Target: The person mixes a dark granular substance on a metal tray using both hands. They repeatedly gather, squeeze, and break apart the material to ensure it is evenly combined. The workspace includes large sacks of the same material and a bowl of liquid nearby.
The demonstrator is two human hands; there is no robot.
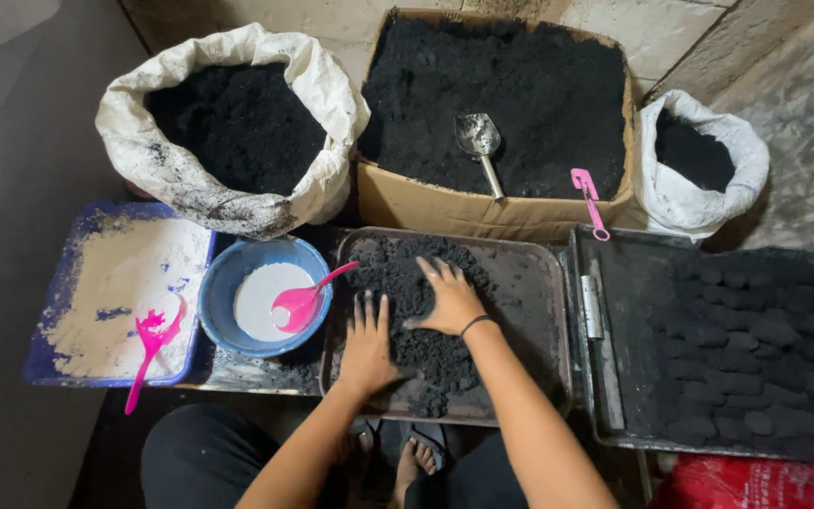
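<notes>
Both hands are pressed flat on a heap of black powder (pixel 416 311) in the middle tray (pixel 539 283). The left hand (pixel 366 344) is laid on the near left part of the heap, with its fingers spread and pointing away from the person. The right hand (pixel 449 300) is laid a little farther up the heap, just beside the left one, and a thin dark band (pixel 476 323) is worn on its wrist. Nothing is gripped by either hand: each grip is wide, with the palm down on the powder.

To the left of the tray, a blue bowl (pixel 223 283) with white liquid is seen, and a pink spoon (pixel 301 300) is rested in it (its handle leans over the rim toward the tray). Farther left, a blue tray (pixel 49 311) of pale powder is set, with a pink fork (pixel 148 344) lying on it.

Behind the trays, a white sack (pixel 237 198) full of black powder is stood on the left. Next to it is a cardboard box (pixel 482 212) of the same black stuff, with a metal scoop (pixel 480 141) stuck in it and a pink spatula (pixel 588 198) hung over its front edge. A smaller white bag (pixel 708 198) is stood on the right.

On the far right, a dark tray (pixel 614 320) is filled with rows of black lumps (pixel 756 349).
</notes>
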